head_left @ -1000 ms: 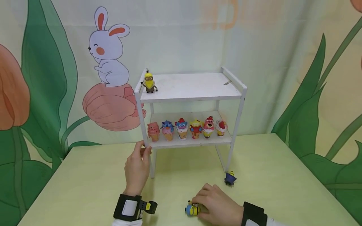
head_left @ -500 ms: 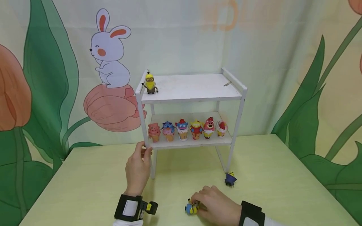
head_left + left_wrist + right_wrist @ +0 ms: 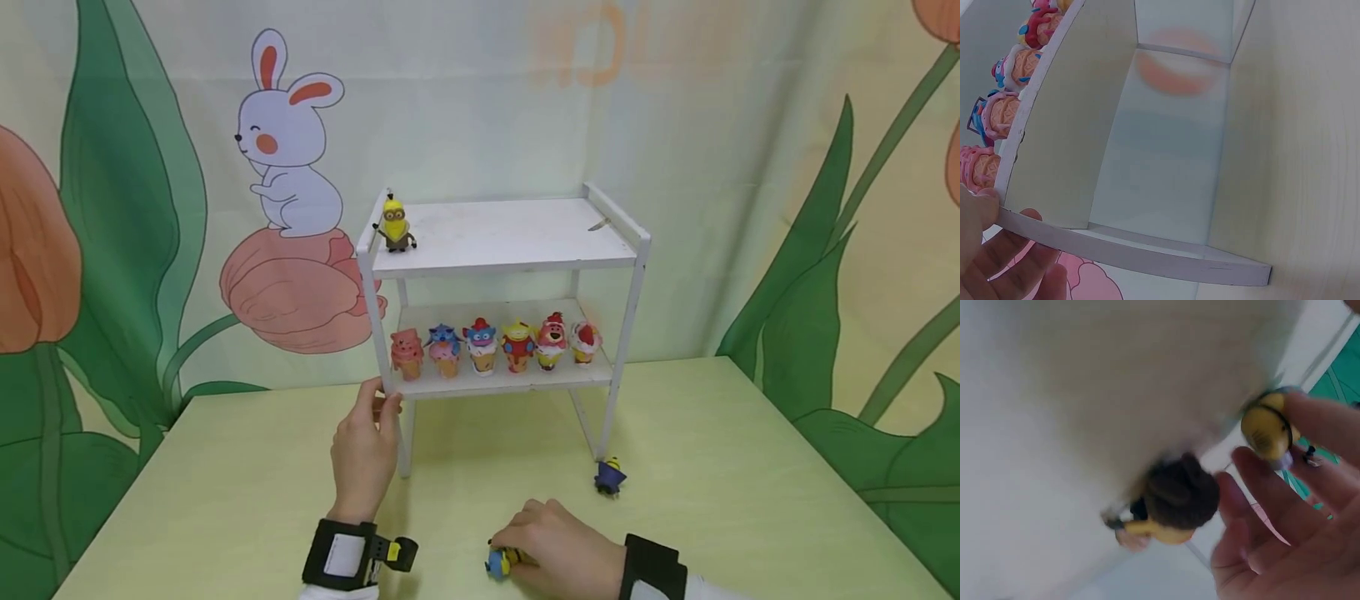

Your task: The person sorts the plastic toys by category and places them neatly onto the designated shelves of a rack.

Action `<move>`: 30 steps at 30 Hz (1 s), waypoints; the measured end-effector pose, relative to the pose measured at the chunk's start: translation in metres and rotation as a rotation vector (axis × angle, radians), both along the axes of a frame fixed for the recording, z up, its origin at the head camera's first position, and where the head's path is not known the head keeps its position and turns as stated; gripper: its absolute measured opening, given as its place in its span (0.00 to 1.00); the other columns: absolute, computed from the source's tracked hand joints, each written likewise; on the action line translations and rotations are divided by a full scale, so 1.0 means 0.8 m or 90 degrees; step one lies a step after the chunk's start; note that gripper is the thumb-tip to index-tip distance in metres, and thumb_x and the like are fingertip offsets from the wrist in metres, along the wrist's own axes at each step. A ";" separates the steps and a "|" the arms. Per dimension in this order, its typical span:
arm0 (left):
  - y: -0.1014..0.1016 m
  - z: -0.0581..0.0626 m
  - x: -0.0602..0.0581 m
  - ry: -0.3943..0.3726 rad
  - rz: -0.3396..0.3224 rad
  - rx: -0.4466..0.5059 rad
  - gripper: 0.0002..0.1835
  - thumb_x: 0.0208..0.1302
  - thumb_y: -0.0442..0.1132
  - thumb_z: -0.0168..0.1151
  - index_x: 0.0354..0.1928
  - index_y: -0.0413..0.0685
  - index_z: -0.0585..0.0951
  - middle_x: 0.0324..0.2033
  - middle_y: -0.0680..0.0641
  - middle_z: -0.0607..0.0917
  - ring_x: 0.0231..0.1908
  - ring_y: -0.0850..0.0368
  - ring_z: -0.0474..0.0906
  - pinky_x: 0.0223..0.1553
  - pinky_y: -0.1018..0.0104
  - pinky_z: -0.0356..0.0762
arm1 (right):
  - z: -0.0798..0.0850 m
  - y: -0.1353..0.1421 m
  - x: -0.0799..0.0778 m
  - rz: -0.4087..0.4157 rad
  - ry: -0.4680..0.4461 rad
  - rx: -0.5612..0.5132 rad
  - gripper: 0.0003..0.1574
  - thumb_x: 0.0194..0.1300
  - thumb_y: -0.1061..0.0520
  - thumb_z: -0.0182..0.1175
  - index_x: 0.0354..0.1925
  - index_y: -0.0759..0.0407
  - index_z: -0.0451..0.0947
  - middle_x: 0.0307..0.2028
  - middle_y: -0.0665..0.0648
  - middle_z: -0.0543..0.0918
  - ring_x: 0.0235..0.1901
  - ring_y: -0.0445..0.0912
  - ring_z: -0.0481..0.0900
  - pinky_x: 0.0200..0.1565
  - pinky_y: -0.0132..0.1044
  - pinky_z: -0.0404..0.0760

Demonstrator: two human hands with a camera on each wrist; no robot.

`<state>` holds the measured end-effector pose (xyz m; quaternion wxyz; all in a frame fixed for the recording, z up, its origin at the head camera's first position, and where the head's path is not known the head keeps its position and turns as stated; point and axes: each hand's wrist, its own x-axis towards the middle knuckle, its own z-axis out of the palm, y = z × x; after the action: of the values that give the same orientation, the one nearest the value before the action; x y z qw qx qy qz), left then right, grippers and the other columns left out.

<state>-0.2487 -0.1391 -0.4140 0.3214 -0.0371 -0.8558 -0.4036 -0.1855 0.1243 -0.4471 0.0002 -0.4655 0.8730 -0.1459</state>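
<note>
At the left side of the white two-tier rack (image 3: 504, 388), my left hand (image 3: 365, 454) grips the front post at the lower shelf's corner. In the left wrist view its thumb and fingers wrap the rack's white frame (image 3: 1141, 255). Low on the table, my right hand (image 3: 562, 546) pinches a small minion figurine (image 3: 498, 567), blue and yellow, partly hidden by the fingers. The right wrist view shows its yellow head (image 3: 1265, 432) between thumb and finger. Beside the fingertips is a second figurine with a brown top (image 3: 1184, 495); motion blurs it.
A yellow-bearded minion figurine (image 3: 395, 227) stands on the upper shelf's left end. Several ice-cream-cone figurines (image 3: 483, 346) line the lower shelf. A purple-caped figurine (image 3: 610, 478) lies by the rack's right front foot. Behind hangs a printed curtain (image 3: 480, 108).
My right hand has shifted slightly left with the blue-and-yellow minion figurine at its fingers. My left hand keeps its grip on the rack.
</note>
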 end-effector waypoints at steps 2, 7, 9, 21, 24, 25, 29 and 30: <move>-0.001 0.000 0.000 0.000 0.000 0.000 0.15 0.74 0.44 0.54 0.56 0.46 0.75 0.34 0.43 0.86 0.32 0.48 0.83 0.23 0.60 0.70 | -0.001 -0.002 0.000 0.007 0.009 0.012 0.18 0.59 0.59 0.69 0.49 0.52 0.82 0.42 0.43 0.83 0.41 0.37 0.73 0.41 0.32 0.68; -0.001 -0.001 0.000 0.004 0.000 0.001 0.15 0.74 0.44 0.54 0.56 0.46 0.75 0.34 0.44 0.86 0.32 0.48 0.83 0.24 0.60 0.71 | -0.002 -0.005 -0.001 -0.008 -0.010 0.043 0.18 0.59 0.58 0.70 0.49 0.52 0.82 0.39 0.43 0.81 0.39 0.36 0.72 0.40 0.31 0.68; -0.001 -0.001 -0.001 0.005 0.002 0.000 0.14 0.74 0.43 0.55 0.56 0.46 0.75 0.33 0.44 0.85 0.32 0.48 0.82 0.24 0.59 0.71 | 0.000 -0.005 -0.001 -0.025 -0.047 0.046 0.18 0.59 0.57 0.70 0.49 0.53 0.81 0.40 0.42 0.80 0.39 0.35 0.71 0.41 0.31 0.70; -0.001 -0.003 -0.002 0.000 0.000 -0.003 0.14 0.73 0.43 0.56 0.56 0.48 0.75 0.33 0.45 0.85 0.30 0.49 0.82 0.23 0.60 0.71 | 0.060 0.001 -0.020 -0.124 -0.135 -0.105 0.17 0.60 0.56 0.70 0.45 0.52 0.75 0.35 0.41 0.79 0.32 0.36 0.75 0.36 0.31 0.76; 0.000 -0.001 -0.002 -0.003 0.002 -0.002 0.14 0.73 0.43 0.56 0.55 0.48 0.75 0.33 0.45 0.85 0.30 0.49 0.81 0.23 0.61 0.70 | 0.080 0.004 -0.023 -0.125 -0.111 -0.136 0.17 0.60 0.56 0.70 0.44 0.51 0.74 0.32 0.40 0.77 0.30 0.39 0.75 0.33 0.31 0.75; 0.000 -0.001 -0.002 -0.003 0.003 -0.002 0.14 0.73 0.43 0.56 0.55 0.48 0.75 0.33 0.45 0.85 0.30 0.49 0.81 0.23 0.61 0.70 | 0.086 0.005 -0.023 -0.124 -0.100 -0.144 0.16 0.61 0.57 0.70 0.44 0.51 0.75 0.32 0.40 0.77 0.30 0.39 0.74 0.32 0.31 0.75; -0.001 -0.001 -0.002 -0.004 0.002 0.000 0.13 0.73 0.43 0.56 0.55 0.48 0.75 0.32 0.45 0.85 0.29 0.50 0.81 0.23 0.61 0.70 | 0.106 0.008 -0.024 -0.127 -0.080 -0.178 0.16 0.61 0.60 0.69 0.46 0.55 0.76 0.33 0.43 0.79 0.30 0.37 0.74 0.33 0.32 0.76; -0.001 -0.001 -0.002 -0.004 0.001 0.000 0.13 0.73 0.43 0.56 0.55 0.48 0.75 0.32 0.45 0.85 0.29 0.50 0.81 0.22 0.61 0.70 | 0.109 0.008 -0.024 -0.127 -0.080 -0.188 0.17 0.60 0.61 0.69 0.46 0.56 0.76 0.34 0.44 0.80 0.29 0.37 0.75 0.33 0.32 0.77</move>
<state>-0.2500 -0.1398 -0.4145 0.3191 -0.0348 -0.8568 -0.4036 -0.2044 0.1308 -0.3597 -0.0285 -0.3613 0.8822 -0.3006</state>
